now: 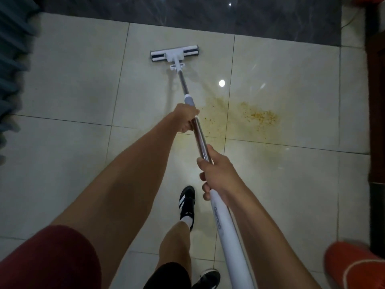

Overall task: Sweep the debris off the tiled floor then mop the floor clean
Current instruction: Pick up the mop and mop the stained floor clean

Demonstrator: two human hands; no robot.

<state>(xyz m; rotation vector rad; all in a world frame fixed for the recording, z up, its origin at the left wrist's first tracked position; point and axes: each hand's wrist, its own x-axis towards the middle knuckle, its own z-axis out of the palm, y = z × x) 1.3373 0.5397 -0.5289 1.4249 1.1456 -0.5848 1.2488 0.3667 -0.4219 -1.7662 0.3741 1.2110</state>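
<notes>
head view: both hands' fingers [201, 176] curled around shiny metal mop pole [199, 134]

1. The mop [195, 126] has a shiny metal pole with a white handle at the near end; its flat white head rests on the far floor.
2. The floor [68, 84] is glossy pale tile with thin grout lines.
3. The debris [260, 117], yellowish specks, lies right of the pole.

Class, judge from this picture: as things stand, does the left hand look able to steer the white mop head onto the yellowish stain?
Probably yes. The left hand grips the steel mop pole, the white mop head lies flat on pale tile, and bare floor separates it from the yellowish stain.
</notes>
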